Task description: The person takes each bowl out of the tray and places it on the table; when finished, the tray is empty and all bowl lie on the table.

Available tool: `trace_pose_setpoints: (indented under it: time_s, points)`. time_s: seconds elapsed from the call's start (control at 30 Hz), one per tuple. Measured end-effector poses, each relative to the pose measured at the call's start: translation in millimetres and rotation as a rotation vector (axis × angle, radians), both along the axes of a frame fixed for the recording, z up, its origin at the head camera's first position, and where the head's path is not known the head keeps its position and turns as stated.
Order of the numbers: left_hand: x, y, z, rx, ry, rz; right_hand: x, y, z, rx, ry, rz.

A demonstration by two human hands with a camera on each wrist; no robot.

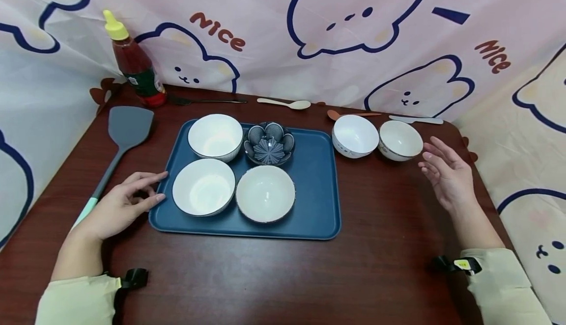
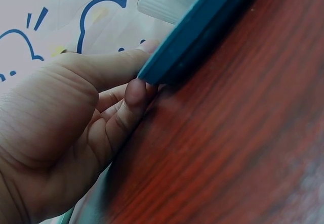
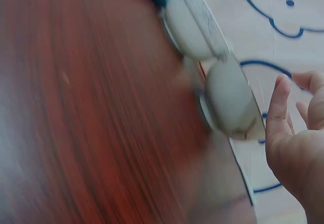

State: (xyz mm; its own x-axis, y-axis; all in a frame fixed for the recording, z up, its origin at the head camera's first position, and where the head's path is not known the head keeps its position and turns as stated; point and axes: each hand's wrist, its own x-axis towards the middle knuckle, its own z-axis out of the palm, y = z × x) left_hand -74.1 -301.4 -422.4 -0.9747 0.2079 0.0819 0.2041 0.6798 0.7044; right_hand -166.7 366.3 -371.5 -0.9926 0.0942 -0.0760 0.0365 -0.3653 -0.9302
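At the left edge of the blue tray, my left hand pinches the rim. In the left wrist view, digits of the left hand lie on both sides of the tray's edge. On the tray stand three white bowls, at back left, front left and front middle, plus a dark flower-shaped bowl. My right hand is raised beside a small white bowl, holding nothing, fingers loosely bent. Another small white bowl is left of that one.
A grey spatula lies left of the tray, its mint handle passing behind my left hand. A red sauce bottle stands at the back left. Along the back lie a dark fork, cream spoon, brown spoon and white knife.
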Motion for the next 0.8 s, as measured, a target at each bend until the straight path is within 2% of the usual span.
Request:
trace_pose_setpoints:
  time_s: [0.17, 0.4, 0.53, 0.67, 0.8]
  points:
    - [0.1, -0.9, -1.4, -0.005, -0.010, 0.014, 3.8, -24.7, 6.8, -0.004, 0.041, 0.050]
    - [-1.7, -2.3, -2.8, -0.008, -0.012, 0.009, 7.6, -57.1, 11.1, 0.105, 0.046, 0.138]
    - [-1.8, -2.2, -3.6, 0.002, 0.003, 0.004, 7.0, -74.1, 12.7, 0.103, 0.062, 0.200]
    - [-1.6, -1.6, -4.8, 0.015, 0.024, -0.014, 9.9, -93.5, 15.6, 0.100, 0.034, 0.253]
    - [-2.5, -0.6, -5.7, 0.019, 0.027, -0.015, 12.1, -114.7, 16.4, 0.161, -0.001, 0.321]
